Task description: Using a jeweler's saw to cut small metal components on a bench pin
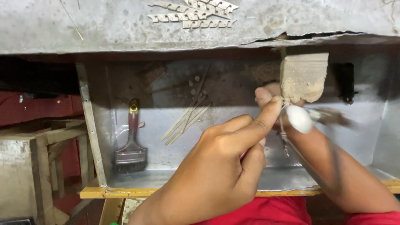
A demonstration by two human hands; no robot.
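Two hands meet below one worn wooden block (pixel 304 77). The left hand (pixel 221 166) pinches a thin wire (pixel 283 135) between thumb and forefinger; the right hand (pixel 291 116), blurred, apparently grips one white-tipped tool (pixel 299 118). Left of the fingers lie one brush (pixel 131 146) and several thin sticks (pixel 187 118) in a metal tray (pixel 366 137).

A brush (pixel 131 143) lies in the tray (pixel 166 175) near its left wall, with thin sticks (pixel 186 118) to its right toward the middle. Both hands meet near the tray's right half, just below a worn block (pixel 303 76) at the back edge; small toothed strips (pixel 194 13) lie on the table (pixel 104 25) behind.
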